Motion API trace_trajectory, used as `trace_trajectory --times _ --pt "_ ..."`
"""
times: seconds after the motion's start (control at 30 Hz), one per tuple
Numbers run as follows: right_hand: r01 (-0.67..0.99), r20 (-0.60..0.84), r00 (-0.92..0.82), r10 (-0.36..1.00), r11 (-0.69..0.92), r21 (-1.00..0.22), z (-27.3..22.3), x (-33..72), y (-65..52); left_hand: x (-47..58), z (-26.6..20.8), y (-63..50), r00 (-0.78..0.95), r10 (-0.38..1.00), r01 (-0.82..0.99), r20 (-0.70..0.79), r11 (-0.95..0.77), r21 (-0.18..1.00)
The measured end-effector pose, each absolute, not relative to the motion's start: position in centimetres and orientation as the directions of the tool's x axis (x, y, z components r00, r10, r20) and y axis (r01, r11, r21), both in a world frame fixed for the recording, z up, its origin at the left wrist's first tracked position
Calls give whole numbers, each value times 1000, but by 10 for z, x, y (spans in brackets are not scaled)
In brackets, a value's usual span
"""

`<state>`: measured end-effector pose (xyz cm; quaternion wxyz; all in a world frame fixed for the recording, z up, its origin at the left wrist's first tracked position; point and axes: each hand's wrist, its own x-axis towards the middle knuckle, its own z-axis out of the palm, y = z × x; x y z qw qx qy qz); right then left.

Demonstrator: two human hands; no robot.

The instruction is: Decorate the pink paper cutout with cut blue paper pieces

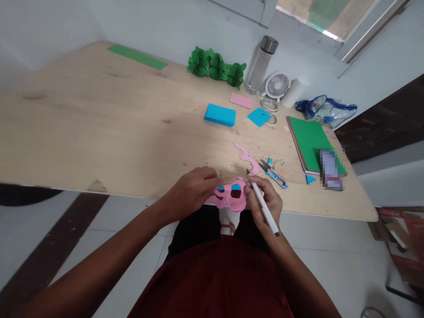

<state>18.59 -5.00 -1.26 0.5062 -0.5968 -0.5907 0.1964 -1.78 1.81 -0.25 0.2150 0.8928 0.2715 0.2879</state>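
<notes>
At the table's front edge, my left hand (195, 190) is closed on the left side of a pink paper cutout (226, 203) with a scalloped outline and holes in it. Blue shows through some of these holes. My right hand (270, 198) grips a white marker (265, 207), its dark tip pointing up and away from me. The right fingertips also meet the cutout's right edge. Just beyond lies a wavy pink paper scrap (245, 154). Thread snips (274, 175) with blue handles rest to the right of it, blades apart.
A blue paper stack (220, 115), a pink paper piece (241, 100) and tape rolls (269, 105) lie farther back. Behind them stand a green paper garland (215, 66), a bottle (261, 65) and a small fan (277, 85). Rightward are a green folder (311, 141) and a phone (330, 170).
</notes>
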Motion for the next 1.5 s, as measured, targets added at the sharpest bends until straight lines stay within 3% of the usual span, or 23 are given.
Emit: trace_trajectory --times 0.6,0.87,1.27,1.5 --pt "433 329 211 920 214 -876 -8 185 -51 -18 3 17 708 637 327 304 -677 659" --pt "426 353 230 907 232 -874 -3 184 -44 -16 8 19 605 731 330 315 -591 736" --pt "461 396 156 905 288 -839 -2 185 -37 -10 16 24 510 858 371 -60 -156 915" --pt "486 397 145 906 284 -826 -2 185 -37 -6 9 26 489 868 370 -85 -118 921"
